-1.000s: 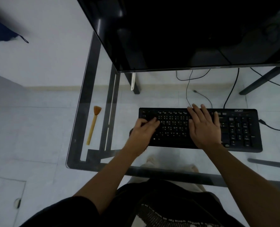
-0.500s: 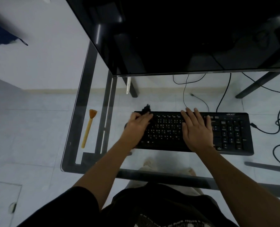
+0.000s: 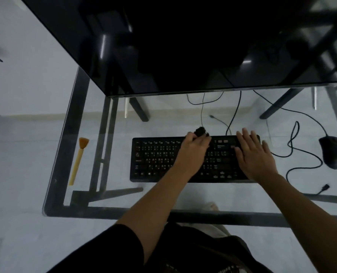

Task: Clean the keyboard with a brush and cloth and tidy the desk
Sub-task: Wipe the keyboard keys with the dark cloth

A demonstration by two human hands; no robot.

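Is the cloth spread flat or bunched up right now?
Bunched: the dark cloth shows as a small wad past the left hand at the keyboard's far edge.

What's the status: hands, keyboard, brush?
Left hand wiping keyboard with dark cloth. Right hand flat on it. Brush idle at left.

The room is dimly lit; small glints are seen on the dark monitor [image 3: 183,46]; edges are bent and blurred.
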